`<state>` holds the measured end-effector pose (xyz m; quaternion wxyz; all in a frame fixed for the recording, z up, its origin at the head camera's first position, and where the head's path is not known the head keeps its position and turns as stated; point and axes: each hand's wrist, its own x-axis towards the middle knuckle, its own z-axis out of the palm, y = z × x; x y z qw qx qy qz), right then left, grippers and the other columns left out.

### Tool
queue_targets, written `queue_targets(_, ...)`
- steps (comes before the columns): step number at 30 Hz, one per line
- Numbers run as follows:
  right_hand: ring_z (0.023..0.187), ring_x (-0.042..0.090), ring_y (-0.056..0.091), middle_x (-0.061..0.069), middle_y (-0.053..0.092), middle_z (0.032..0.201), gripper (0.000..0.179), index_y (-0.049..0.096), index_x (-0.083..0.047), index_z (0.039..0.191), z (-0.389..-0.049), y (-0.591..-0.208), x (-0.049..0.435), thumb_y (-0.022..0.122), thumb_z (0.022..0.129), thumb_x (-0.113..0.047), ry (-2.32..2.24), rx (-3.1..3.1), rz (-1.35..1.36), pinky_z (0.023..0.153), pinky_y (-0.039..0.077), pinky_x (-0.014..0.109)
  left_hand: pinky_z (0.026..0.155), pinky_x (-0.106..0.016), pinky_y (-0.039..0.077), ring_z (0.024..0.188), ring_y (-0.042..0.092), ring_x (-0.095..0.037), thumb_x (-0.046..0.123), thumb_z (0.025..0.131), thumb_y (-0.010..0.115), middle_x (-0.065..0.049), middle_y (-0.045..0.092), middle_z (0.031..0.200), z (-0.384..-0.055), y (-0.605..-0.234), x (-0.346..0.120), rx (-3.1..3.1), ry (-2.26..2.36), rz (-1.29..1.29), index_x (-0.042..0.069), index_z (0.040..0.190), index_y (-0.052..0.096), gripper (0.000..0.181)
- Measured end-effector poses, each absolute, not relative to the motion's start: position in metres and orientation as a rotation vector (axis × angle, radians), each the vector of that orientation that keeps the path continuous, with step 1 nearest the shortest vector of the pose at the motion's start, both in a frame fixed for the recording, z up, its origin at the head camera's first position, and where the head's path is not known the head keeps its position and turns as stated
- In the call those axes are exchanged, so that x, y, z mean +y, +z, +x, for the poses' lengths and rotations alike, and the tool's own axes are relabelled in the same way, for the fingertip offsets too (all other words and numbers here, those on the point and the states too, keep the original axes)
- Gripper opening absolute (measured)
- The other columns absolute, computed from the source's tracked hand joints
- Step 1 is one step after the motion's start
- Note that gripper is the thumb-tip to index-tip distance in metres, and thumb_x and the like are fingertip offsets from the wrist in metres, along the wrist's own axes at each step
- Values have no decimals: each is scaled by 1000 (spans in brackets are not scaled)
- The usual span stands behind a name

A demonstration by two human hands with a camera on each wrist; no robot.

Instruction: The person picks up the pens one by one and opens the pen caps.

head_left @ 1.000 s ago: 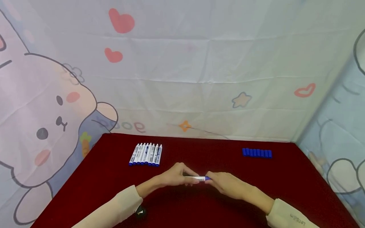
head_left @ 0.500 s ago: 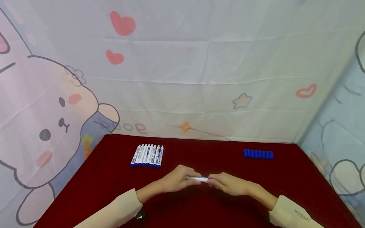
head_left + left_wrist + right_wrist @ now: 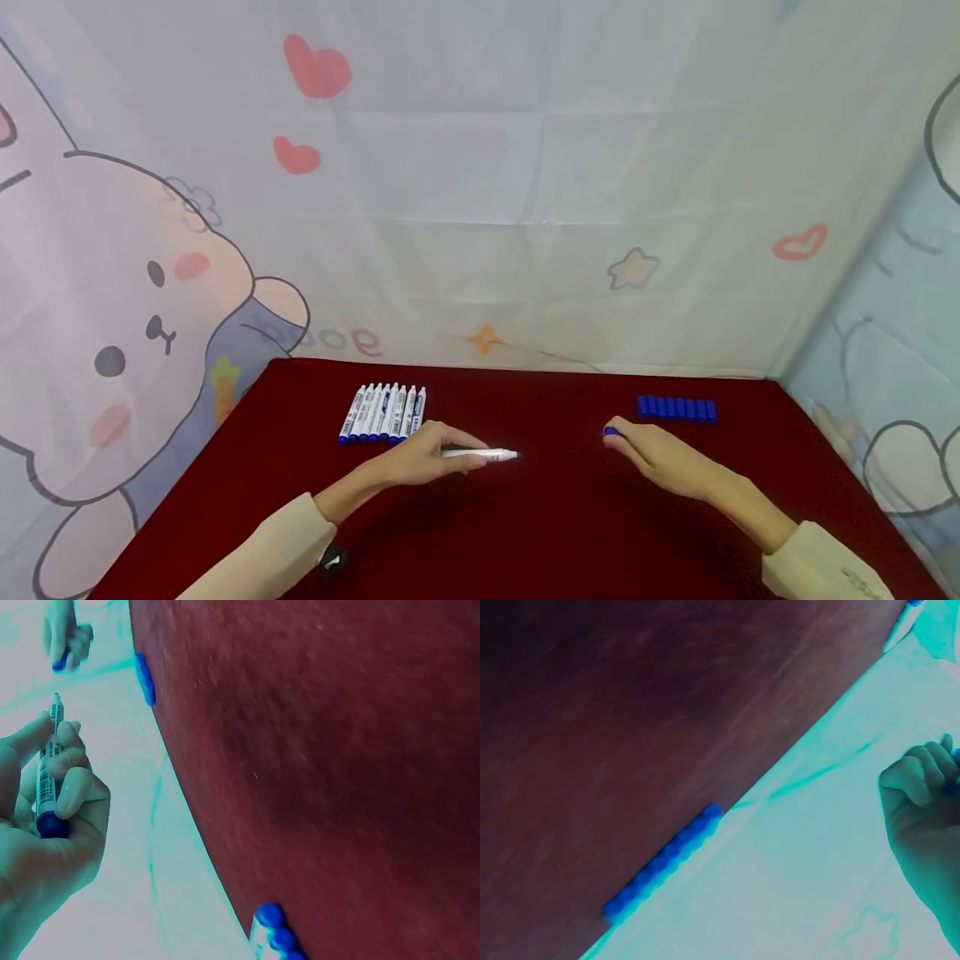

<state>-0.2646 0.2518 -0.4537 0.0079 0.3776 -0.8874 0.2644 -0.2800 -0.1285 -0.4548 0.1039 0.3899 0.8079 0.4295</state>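
Note:
My left hand (image 3: 423, 454) grips a white whiteboard marker (image 3: 495, 455) whose uncapped tip points right. In the left wrist view the fingers curl round the marker (image 3: 49, 769), with its blue end near the palm. Farther right, my right hand (image 3: 660, 454) pinches a blue marker cap (image 3: 611, 431), mostly covered by the fingers. A row of white markers (image 3: 382, 412) with blue ends lies at the back left, just beyond the left hand. At the back right lies a row of blue caps (image 3: 677, 408), also seen in the right wrist view as a blue strip of caps (image 3: 664, 866).
A dark red cloth (image 3: 525, 533) covers the table. Behind it hangs a pale printed curtain (image 3: 480, 167) with a rabbit, hearts and stars. A small dark object (image 3: 332, 560) shows beside the left sleeve.
The cap has come off the marker. My right hand has moved right and slightly away with the cap, while my left hand has shifted left with the marker.

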Motion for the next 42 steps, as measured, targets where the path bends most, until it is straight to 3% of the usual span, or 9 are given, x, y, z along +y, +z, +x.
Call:
queue_targets(2, 76, 0, 46, -1, 54, 86, 21, 53, -11, 109, -266, -452, 245, 37, 113, -24, 892, -2828, 1172, 70, 44, 21, 70, -18, 50, 79, 59, -3, 19, 102, 63, -16, 77, 106, -278, -452, -124, 2409, 1235, 1234, 4, 121, 74, 26)
queue_targets(5, 81, 2, 49, 4, 58, 92, 28, 54, -9, 113, -263, -450, 235, 35, 113, -30, 937, -2882, 1188, 74, 45, 23, 69, -18, 48, 77, 52, 0, 19, 104, 61, -15, 75, 102, -275, -451, -118, 2444, 1201, 1314, 5, 122, 73, 26)
queue_targets(14, 73, 0, 43, -10, 44, 83, 25, 52, -9, 104, -250, -454, 241, 32, 113, -22, 949, -3002, 1175, 66, 42, 23, 64, -19, 49, 73, 53, 1, 13, 99, 64, -16, 74, 97, -266, -456, -116, 2492, 1261, 1244, 4, 121, 72, 25)
queue_targets(20, 78, 0, 48, -7, 55, 89, 22, 57, -12, 114, -250, -451, 247, 38, 112, -22, 825, -3012, 1165, 69, 44, 23, 55, -20, 53, 68, 68, -21, 12, 97, 67, -16, 74, 89, -267, -460, -117, 2486, 1270, 1204, 0, 120, 72, 26)
queue_targets(22, 86, 1, 55, -6, 62, 97, 24, 59, -11, 119, -249, -450, 249, 41, 111, -25, 780, -3006, 1167, 74, 49, 25, 57, -21, 55, 69, 70, -24, 12, 97, 69, -15, 75, 92, -267, -461, -117, 2488, 1275, 1194, -1, 120, 71, 27)
queue_targets(28, 114, 16, 66, -2, 68, 123, 32, 61, -10, 130, -246, -450, 253, 47, 110, -30, 687, -2988, 1201, 93, 57, 37, 65, -24, 58, 71, 66, -5, 17, 94, 73, -12, 75, 95, -267, -462, -120, 2527, 1266, 1198, 1, 119, 72, 30)
queue_targets(33, 113, 15, 65, -4, 67, 124, 30, 62, -13, 130, -247, -450, 254, 49, 109, -31, 677, -2961, 1257, 93, 57, 35, 66, -22, 56, 73, 62, 0, 19, 94, 74, -9, 73, 94, -268, -463, -125, 2564, 1248, 1181, 3, 118, 72, 29)
queue_targets(42, 96, 0, 58, -7, 64, 118, 28, 65, -16, 128, -245, -450, 257, 54, 107, -31, 653, -2955, 1255, 85, 56, 27, 58, -19, 52, 69, 59, -2, 23, 93, 76, -7, 71, 91, -270, -466, -134, 2583, 1282, 1114, 4, 119, 73, 32)
